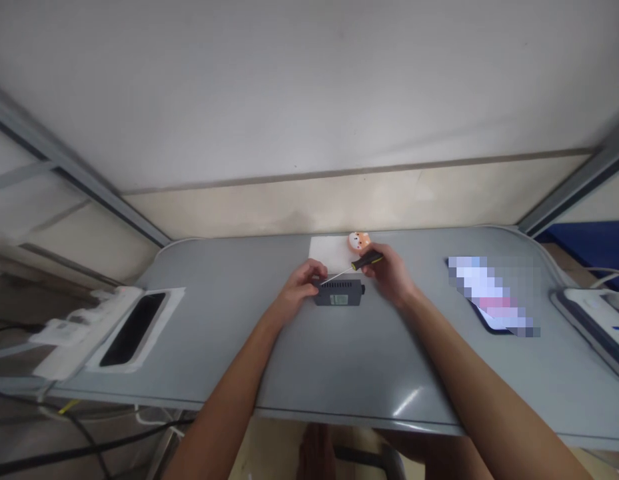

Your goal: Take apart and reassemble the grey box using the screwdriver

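A small dark grey box (345, 293) with a row of vent slots and a pale label lies at the middle of the grey table. My left hand (300, 285) grips the box's left end between fingers and thumb. In my right hand (387, 273) is a screwdriver (368, 260) with a black and yellow handle. Its thin shaft slants down to the left, and the tip meets the box's upper left corner beside my left fingers. Whether the tip sits in a screw or a gap is too small to tell.
Behind the box are a white sheet (329, 252) and an orange-and-white animal figure (358, 241). On the right lies a phone with a lit, blurred screen (489, 297), then a power strip (599, 313). At left, a dark phone (134, 330) rests near a white power strip (79, 343).
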### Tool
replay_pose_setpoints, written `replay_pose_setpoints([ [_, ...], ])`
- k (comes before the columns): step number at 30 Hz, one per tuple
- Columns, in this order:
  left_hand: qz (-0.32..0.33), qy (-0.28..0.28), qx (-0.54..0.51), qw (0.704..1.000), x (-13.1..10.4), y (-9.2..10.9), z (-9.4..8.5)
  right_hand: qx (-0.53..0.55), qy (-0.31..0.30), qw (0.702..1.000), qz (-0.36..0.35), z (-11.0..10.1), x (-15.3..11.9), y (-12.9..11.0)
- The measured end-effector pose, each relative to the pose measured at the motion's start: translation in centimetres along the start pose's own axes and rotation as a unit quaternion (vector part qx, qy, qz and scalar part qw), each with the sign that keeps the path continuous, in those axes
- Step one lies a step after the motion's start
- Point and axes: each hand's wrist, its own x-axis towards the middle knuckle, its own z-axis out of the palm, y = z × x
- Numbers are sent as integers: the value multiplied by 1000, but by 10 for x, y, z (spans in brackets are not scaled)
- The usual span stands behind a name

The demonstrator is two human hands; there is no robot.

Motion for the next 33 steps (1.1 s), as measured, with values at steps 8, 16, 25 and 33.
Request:
replay_pose_setpoints([
  [8, -3, 41, 0, 999, 2, 10, 1, -23, 91, 993, -67, -7, 7, 3],
  [16, 104, 262, 256, 925, 6, 0, -19, -263, 28, 959, -100, 1, -2, 9],
  [25, 15, 135, 647, 750, -2, -20, -18, -313, 19, 945, -92, 0, 2, 13],
  [33, -13, 127, 654, 745, -1, -20, -18, -277, 32, 956, -94, -6, 2, 8],
])
